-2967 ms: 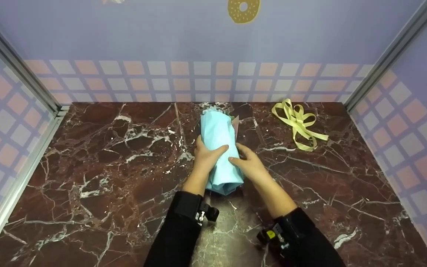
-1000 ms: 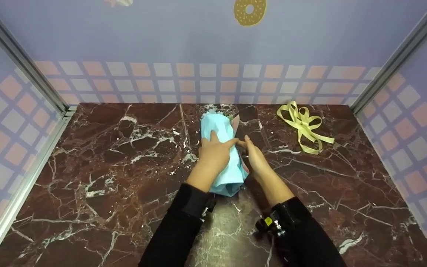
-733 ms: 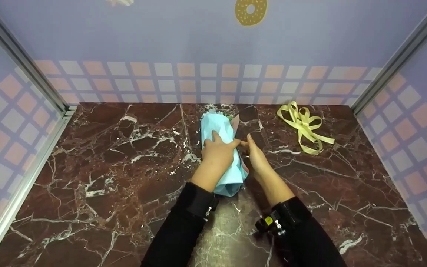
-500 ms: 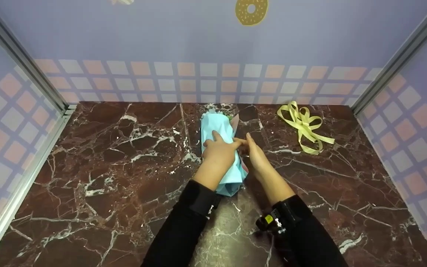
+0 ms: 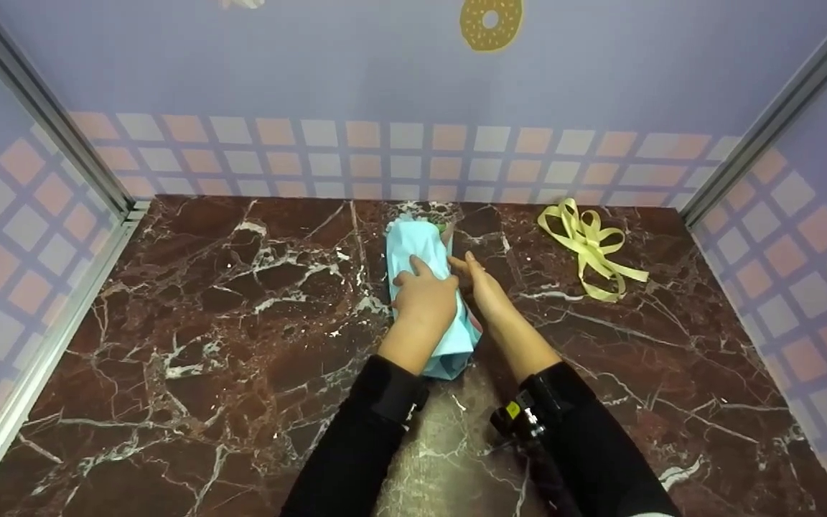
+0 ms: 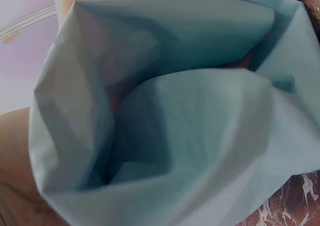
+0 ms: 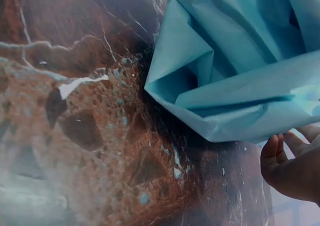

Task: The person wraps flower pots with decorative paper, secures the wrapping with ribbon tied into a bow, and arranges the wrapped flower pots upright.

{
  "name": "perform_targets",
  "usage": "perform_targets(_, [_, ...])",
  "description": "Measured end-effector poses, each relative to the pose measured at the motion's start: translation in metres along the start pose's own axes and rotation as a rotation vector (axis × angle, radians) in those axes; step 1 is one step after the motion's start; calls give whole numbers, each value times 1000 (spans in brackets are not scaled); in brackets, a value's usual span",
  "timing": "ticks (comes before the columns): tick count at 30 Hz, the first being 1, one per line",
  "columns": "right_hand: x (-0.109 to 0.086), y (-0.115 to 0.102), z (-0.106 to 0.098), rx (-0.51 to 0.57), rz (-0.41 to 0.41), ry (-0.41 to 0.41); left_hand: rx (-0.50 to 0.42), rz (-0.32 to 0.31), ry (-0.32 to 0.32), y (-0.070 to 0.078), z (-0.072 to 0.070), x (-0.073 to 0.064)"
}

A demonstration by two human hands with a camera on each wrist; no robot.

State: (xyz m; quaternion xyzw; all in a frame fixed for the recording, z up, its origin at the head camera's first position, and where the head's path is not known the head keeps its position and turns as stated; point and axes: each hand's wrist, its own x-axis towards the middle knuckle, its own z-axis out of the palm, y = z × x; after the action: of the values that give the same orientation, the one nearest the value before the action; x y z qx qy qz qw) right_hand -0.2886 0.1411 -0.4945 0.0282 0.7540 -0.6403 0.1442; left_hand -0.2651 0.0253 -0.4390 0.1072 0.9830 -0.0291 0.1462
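A roll of light blue paper (image 5: 417, 244) lies lengthwise on the marble table (image 5: 241, 323), its open crumpled end (image 6: 165, 126) toward me. A little pink paper shows along its right edge, and something green peeks out at its far end. My left hand (image 5: 424, 301) lies on top of the roll and presses it down, fingers spread forward. My right hand (image 5: 484, 291) lies against the roll's right side with fingers straight, pointing away from me. In the right wrist view the roll's near end (image 7: 235, 76) sits on the marble, with the fingers (image 7: 285, 161) just below it.
A loose pale yellow ribbon (image 5: 589, 248) lies at the back right of the table. Checked purple walls (image 5: 385, 143) with metal corner posts (image 5: 47, 122) close in the back and both sides. Bare marble lies to the left and right of the roll.
My right hand has slid forward along the roll's right side, and the pink flap that stood out there is now pressed in. My left hand has stayed on top.
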Motion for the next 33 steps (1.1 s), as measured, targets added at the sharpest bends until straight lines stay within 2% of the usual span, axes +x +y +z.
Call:
perform_targets(6, [12,-1,0,-32,-5,-16,2,13,11,0,3,0])
perform_targets(12, [17,1,0,-20,-20,-17,-59,-6,4,1,4,-1])
perform_targets(17, [11,3,-4,-77,-58,-41,-79,-52,-5,1,3,1])
perform_targets(21, [3,4,-12,-124,-146,-49,-58,-72,11,-1,4,1])
perform_targets(23, [-2,5,-19,-123,-191,-48,-81,-81,19,-2,4,1])
perform_targets(25, [-14,-2,-24,-132,-196,-37,-99,-83,27,-3,4,1])
perform_targets(28, [-23,-2,-39,-245,-217,5,-112,-77,43,-4,5,1])
perform_targets(30, [-25,3,-51,-375,-216,43,-96,-66,51,-4,6,0])
perform_targets(33, [-19,26,-74,-608,-253,100,-101,-60,52,-4,8,-1])
